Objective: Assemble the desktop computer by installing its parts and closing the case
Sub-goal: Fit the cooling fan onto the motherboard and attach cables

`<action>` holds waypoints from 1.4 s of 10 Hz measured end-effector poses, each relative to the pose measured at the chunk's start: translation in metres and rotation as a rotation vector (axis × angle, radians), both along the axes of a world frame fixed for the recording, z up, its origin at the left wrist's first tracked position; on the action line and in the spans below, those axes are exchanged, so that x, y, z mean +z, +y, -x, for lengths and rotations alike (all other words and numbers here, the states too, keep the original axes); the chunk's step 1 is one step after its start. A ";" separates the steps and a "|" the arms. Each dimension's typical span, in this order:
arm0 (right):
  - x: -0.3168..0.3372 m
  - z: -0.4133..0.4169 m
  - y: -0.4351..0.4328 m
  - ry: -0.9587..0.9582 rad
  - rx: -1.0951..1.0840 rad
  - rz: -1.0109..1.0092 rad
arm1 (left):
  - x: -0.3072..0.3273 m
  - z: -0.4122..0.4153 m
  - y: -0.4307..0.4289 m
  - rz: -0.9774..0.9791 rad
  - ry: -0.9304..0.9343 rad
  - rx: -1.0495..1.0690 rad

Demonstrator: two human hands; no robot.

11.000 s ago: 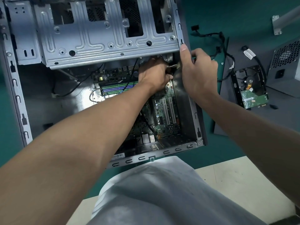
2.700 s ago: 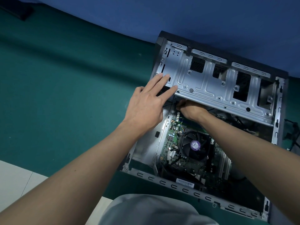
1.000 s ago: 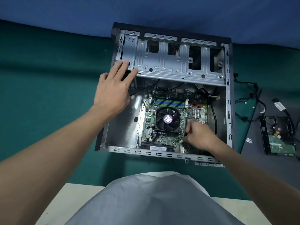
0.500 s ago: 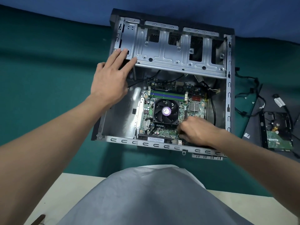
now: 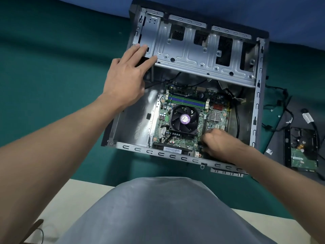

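Observation:
The open desktop case (image 5: pixel 175 156) lies on its side on a green mat. A grey metal drive cage (image 5: pixel 193 55) spans its far end. The green motherboard (image 5: pixel 182 143) sits inside with a black CPU fan (image 5: pixel 183 119) and memory sticks (image 5: pixel 186 101). My left hand (image 5: pixel 126 80) rests with straight fingers on the case's far left corner, beside the cage. My right hand (image 5: pixel 219 144) is curled over the motherboard's near right corner, by the case's near rim. Its fingertips point down at the board and are hidden, so I cannot tell whether they pinch anything.
A hard drive in a black bracket (image 5: pixel 302 148) lies right of the case on a dark panel (image 5: pixel 276 138). Loose black cables (image 5: pixel 281 103) trail between them. The beige table edge (image 5: pixel 79 191) and my grey-clad lap are nearest me.
My right hand has left the far part of the case and come down to the motherboard's near right corner. My left hand has stayed on the far left corner.

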State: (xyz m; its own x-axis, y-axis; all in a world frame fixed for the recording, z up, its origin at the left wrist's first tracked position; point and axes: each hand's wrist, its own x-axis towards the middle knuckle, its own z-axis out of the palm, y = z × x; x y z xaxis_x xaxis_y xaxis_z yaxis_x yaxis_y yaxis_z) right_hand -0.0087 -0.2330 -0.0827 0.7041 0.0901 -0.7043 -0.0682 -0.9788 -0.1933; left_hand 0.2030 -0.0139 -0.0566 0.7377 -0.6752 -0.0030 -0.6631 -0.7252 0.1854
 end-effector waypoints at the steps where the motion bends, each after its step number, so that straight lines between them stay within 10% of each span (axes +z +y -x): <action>1: -0.001 -0.002 0.002 0.071 0.043 -0.008 | 0.000 0.000 0.000 0.010 -0.002 -0.005; 6: -0.008 -0.012 0.002 0.073 -0.430 -0.077 | -0.002 -0.002 0.001 0.040 0.001 -0.010; 14: -0.020 -0.006 0.010 0.073 -0.449 -0.059 | -0.001 -0.001 0.001 0.024 0.003 -0.014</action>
